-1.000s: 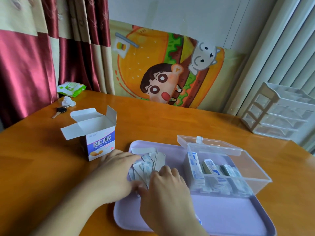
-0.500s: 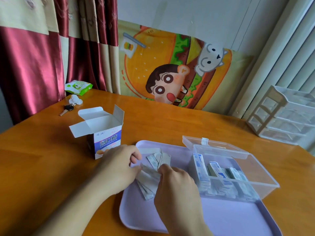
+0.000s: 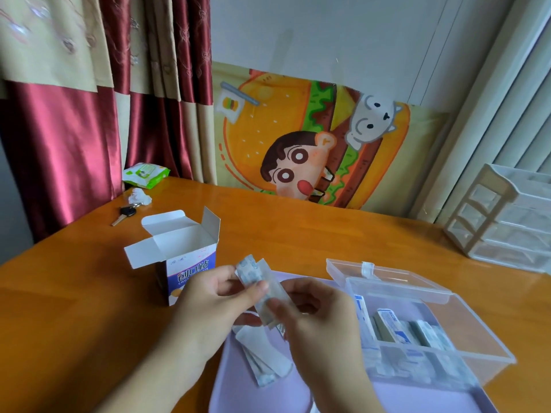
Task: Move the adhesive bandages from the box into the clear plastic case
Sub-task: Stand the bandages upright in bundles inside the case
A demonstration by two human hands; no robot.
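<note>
Change: lifted off the tray since the earlier frame, a small stack of bandages [image 3: 258,286], now up between both hands; a few more left lying below.
Table [image 3: 298,234]: wooden, carrying everything.
Tray [image 3: 235,380]: purple, under the case and the loose strips, probably to keep them gathered.
Case [image 3: 465,323]: clear, lid swung back and open, so ready to fill; several wrapped bandages already standing in its left part, right part bare.
Box [image 3: 186,265]: upright just left of the tray, flaps open; inside not visible from here.
Left hand [image 3: 208,305]: fingers curled, thumb and fingertips pinching the stack's upper end.
Right hand [image 3: 316,317]: fingers curled round the stack's lower end, apparently squaring it up before the drop.
Held stack: tilted, above the tray's left edge, near the case but not yet over it.
Loose strips [image 3: 265,357]: flat on the tray under the hands, still to go.
Next, at a guess: stack carried right and stood in the case.
</note>
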